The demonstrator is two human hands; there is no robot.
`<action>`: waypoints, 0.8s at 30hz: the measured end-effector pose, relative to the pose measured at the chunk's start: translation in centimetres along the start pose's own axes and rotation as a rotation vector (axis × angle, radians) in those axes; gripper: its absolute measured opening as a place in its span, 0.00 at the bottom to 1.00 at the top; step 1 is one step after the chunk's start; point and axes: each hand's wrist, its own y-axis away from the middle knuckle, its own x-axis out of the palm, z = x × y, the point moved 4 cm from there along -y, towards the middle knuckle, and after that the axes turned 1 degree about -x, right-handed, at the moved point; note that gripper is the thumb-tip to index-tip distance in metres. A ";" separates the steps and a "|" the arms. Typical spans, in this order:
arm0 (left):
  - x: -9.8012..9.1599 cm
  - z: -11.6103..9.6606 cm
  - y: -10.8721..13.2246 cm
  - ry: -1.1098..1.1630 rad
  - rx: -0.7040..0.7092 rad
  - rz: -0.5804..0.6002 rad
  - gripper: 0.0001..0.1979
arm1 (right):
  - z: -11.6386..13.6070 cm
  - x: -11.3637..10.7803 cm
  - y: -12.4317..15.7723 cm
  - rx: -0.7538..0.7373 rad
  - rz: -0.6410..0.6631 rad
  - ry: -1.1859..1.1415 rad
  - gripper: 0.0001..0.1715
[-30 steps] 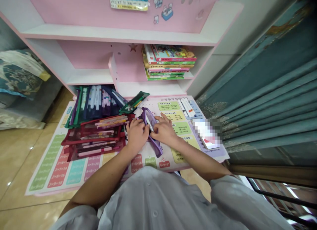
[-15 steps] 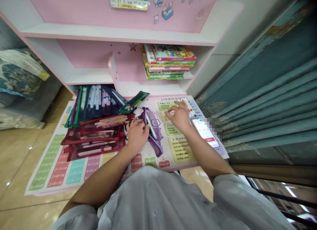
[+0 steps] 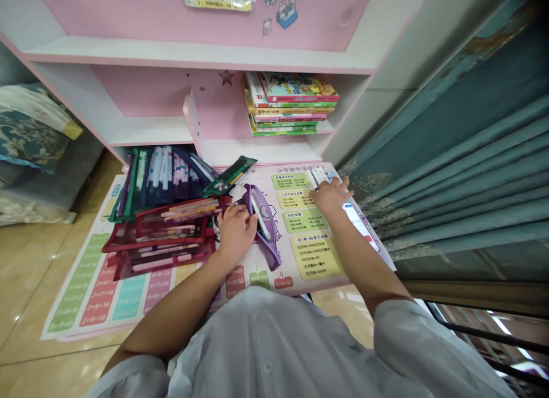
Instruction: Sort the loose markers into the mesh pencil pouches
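Note:
A purple zippered pencil case (image 3: 271,250) lies on the desk with its mouth spread, and a white pen (image 3: 259,215) shows inside it. My left hand (image 3: 237,229) grips the case's left side, fingers bent over it; part of the case is hidden under the hand. To the right, my right hand (image 3: 331,196) is open with fingers spread, beside a small bunch of white pens (image 3: 318,175). Its fingertips are close to the pens' near ends; whether they touch I cannot tell.
Filled mesh pencil cases, dark green and blue (image 3: 160,169) and red (image 3: 171,232), are piled on the left. A small green case (image 3: 231,176) lies behind the purple one. A phone (image 3: 364,229) rests partly under my right forearm. Books (image 3: 291,109) are stacked on the shelf.
My right hand has moved right, toward the white pens and over part of the phone, and its fingers have spread from a pinch-like shape. My left hand stays at the purple case.

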 end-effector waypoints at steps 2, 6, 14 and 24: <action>0.0 0.0 0.0 -0.001 -0.001 -0.006 0.13 | 0.0 0.1 -0.2 0.007 0.027 0.013 0.28; -0.1 -0.1 0.0 0.001 0.007 -0.016 0.13 | 0.2 0.4 -0.5 -0.007 0.048 0.024 0.25; 0.1 0.2 0.1 0.006 0.012 -0.019 0.12 | 2.2 -2.7 2.4 -0.126 -0.085 -0.199 0.13; -0.3 -0.2 0.0 0.001 0.006 -0.003 0.13 | 7.4 -6.3 11.5 -0.497 0.008 -0.564 0.09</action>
